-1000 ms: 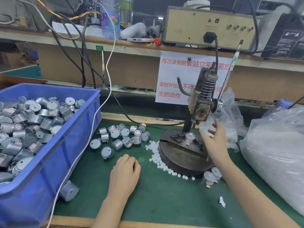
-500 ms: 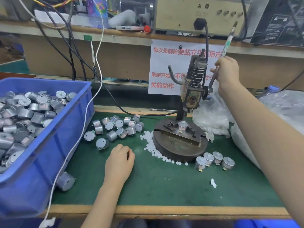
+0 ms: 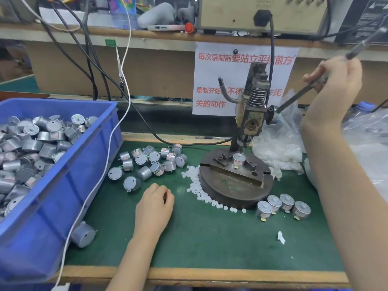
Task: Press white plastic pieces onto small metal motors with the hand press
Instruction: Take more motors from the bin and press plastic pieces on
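Grips slanted lever (image 3: 294, 100) with right hand (image 3: 336, 85), above-right of motor (image 3: 238, 160) seated under ram (image 3: 243, 141); rests left hand (image 3: 154, 204) curled on mat (image 3: 210, 238), contents unseen.

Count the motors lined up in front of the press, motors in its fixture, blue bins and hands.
Motors in the front row: 4
Motor in the fixture: 1
Blue bin: 1
Hands: 2, left hand, right hand gripping the lever
Total: 8
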Tool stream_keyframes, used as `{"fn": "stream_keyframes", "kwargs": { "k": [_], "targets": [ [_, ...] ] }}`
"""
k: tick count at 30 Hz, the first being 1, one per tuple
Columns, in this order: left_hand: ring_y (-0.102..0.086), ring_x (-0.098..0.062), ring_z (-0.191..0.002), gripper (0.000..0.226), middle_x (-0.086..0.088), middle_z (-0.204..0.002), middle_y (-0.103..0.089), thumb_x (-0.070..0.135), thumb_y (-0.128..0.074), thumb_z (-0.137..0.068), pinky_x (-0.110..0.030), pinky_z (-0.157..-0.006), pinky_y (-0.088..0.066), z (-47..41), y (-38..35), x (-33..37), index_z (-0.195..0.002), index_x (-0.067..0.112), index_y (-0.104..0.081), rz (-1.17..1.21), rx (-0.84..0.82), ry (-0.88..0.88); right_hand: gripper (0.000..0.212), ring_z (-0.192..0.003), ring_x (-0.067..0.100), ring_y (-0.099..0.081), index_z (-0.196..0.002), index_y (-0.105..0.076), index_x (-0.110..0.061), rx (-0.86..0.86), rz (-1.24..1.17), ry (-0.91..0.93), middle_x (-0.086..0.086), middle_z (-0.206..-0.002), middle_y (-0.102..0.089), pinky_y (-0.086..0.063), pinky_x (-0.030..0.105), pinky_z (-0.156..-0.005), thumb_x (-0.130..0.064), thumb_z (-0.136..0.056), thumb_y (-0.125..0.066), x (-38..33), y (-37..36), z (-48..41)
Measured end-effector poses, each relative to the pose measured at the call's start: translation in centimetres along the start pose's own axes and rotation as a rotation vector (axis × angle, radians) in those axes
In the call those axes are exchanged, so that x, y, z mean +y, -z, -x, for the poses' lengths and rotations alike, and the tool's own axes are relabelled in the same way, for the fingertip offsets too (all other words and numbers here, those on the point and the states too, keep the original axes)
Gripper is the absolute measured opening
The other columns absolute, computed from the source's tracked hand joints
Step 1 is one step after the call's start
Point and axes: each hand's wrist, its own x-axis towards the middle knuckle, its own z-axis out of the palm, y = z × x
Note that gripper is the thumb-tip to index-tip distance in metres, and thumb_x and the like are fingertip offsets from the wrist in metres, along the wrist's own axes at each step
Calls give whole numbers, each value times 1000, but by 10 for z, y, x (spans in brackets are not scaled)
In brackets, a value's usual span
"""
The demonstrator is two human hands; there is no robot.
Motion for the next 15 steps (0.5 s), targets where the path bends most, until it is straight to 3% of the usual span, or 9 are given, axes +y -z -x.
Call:
{"fn": "stream_keyframes", "kwargs": {
  "k": [4,15],
  "targets": [
    [-47,-19,-83,27,-1,-82,-49,23,-42,-94,-32,-63,-37,-1,1,2,-82,7,-58,-13,-1,-2,7,-75,18,-52,-77,-42,-18,-92,84,19,-3,-76,-46,-46,26,-78,-12,-81,-44,2,13,6],
    [-44,-19,-78,27,-1,-77,-46,22,-44,-93,-31,-58,-33,3,0,0,-70,8,-50,3,10,-10,9,-84,19,-55,-81,-41,-20,-94,61,26,0,-81,-46,-48,24,-86,-12,-82,-46,3,21,31]
  ]
}}
